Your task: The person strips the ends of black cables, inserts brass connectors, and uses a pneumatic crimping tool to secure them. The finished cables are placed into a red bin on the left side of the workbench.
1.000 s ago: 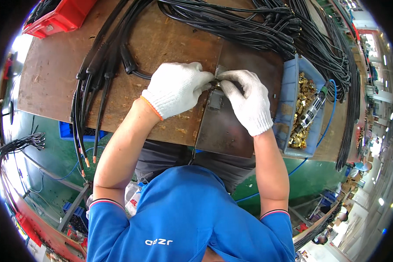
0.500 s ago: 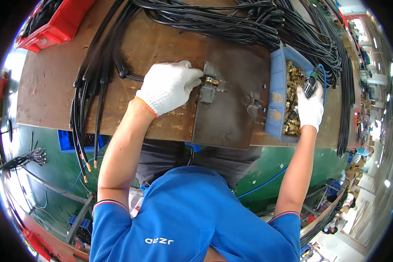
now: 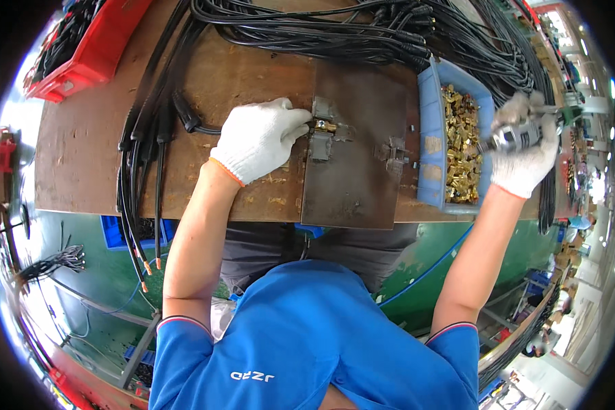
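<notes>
My left hand (image 3: pixel 256 140), in a white knit glove, is closed in a pinch on the end of a black cable (image 3: pixel 209 130). A small brass fitting (image 3: pixel 326 126) sits right at its fingertips, between the raised blocks on a dark metal plate (image 3: pixel 352 184). My right hand (image 3: pixel 525 160), gloved too, wraps round a grey and green air screwdriver (image 3: pixel 521 137), held just right of a blue bin. Motion blurs the fingers and tool a little; its narrow end points left toward the bin.
The blue bin (image 3: pixel 430 164) holds many brass fittings (image 3: pixel 460 147). Bundled black cables (image 3: pixel 321 34) lie along the table's far side, and more (image 3: pixel 143 143) hang over its front edge at left. A red bin (image 3: pixel 92 61) stands far left on the wooden table (image 3: pixel 68 160).
My right hand has moved right with the air screwdriver, from above the brass fittings to outside the blue bin, and the tool has turned nearly level. My left hand keeps its place at the plate.
</notes>
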{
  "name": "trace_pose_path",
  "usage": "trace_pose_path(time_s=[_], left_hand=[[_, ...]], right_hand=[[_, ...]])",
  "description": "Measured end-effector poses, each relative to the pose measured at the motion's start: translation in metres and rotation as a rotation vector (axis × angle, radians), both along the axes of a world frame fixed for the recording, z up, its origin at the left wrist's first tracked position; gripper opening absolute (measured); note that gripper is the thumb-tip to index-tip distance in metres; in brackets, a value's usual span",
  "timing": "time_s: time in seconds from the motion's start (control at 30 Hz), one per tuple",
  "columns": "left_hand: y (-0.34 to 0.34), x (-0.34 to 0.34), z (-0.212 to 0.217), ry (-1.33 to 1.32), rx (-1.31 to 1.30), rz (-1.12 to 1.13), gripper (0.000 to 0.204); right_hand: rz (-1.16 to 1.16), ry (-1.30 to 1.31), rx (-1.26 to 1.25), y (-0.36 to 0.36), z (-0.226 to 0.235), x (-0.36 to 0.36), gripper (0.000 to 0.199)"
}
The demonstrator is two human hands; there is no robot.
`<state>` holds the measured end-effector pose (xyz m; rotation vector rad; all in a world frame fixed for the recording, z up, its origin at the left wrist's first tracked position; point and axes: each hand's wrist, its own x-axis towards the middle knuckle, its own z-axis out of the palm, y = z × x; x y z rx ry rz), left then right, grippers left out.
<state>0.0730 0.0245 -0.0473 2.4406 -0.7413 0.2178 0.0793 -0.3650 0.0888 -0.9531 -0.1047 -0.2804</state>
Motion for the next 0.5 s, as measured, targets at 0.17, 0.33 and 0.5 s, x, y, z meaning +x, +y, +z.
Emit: trace_pose_path(time_s=[0.17,0.33,0.5], left_hand=[[-0.001,0.002,0.003,0.002,-0.010,-0.013,0.016],[-0.003,0.002,0.005,0.021,-0.011,-0.010,0.016],[-0.002,0.001,0.007,0.054,0.001,-0.004,0.016]], right_hand=[[0.212,-0.057,0.058,0.085,-0.009,0.016,0.028],[0.338,-0.161,-0.070,0.147,-0.048,0.021,0.025],[0.324,-0.129,-0.146,0.162,-0.069,0.026,0.029]])
